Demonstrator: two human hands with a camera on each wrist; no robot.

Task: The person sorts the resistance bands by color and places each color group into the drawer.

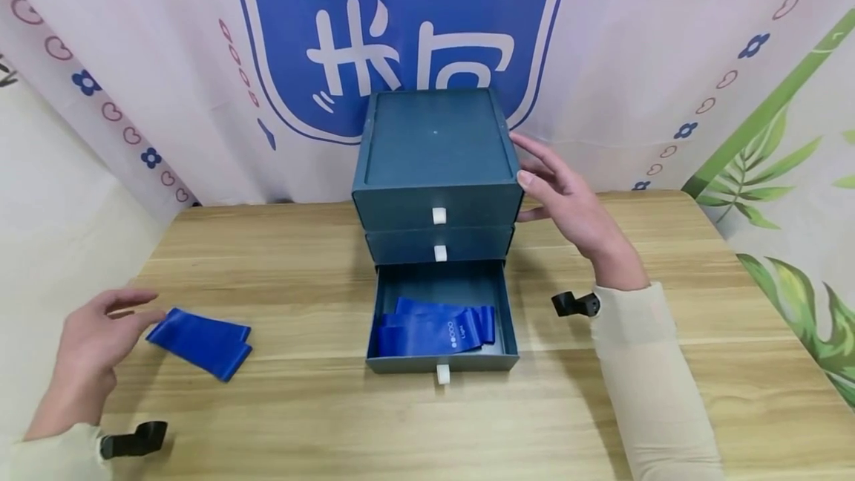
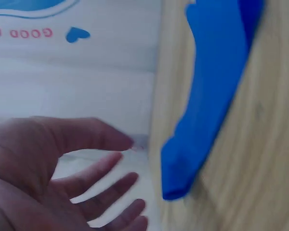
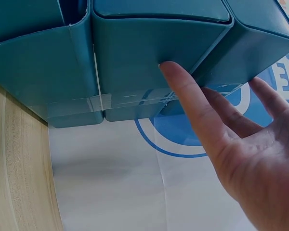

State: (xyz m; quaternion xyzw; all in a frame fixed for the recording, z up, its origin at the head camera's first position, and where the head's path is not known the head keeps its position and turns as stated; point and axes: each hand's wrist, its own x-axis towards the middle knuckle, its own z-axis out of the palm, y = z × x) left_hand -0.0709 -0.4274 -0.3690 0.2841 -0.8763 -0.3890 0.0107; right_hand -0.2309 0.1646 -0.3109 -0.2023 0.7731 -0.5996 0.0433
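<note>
A dark teal three-tier drawer box [image 1: 434,139] stands at the back of the table, its bottom drawer [image 1: 442,364] pulled out. Inside that drawer lie blue resistance bands [image 1: 427,332], one printed "Light". On the table to the left is another blue resistance band [image 1: 200,340], lying flat and folded. My left hand [image 1: 93,340] hovers at this band's left end; in the left wrist view a gap shows between the fingertips and the band [image 2: 207,96]. My right hand [image 1: 568,199] touches the right side of the box near the top, its fingers [image 3: 192,101] spread and nearly straight.
The wooden table [image 1: 287,421] carries the box. A printed white curtain [image 1: 601,95] hangs right behind it. White pull tabs [image 1: 439,252] stick out from the drawer fronts. Black wrist mounts [image 1: 136,440] jut from both sleeves.
</note>
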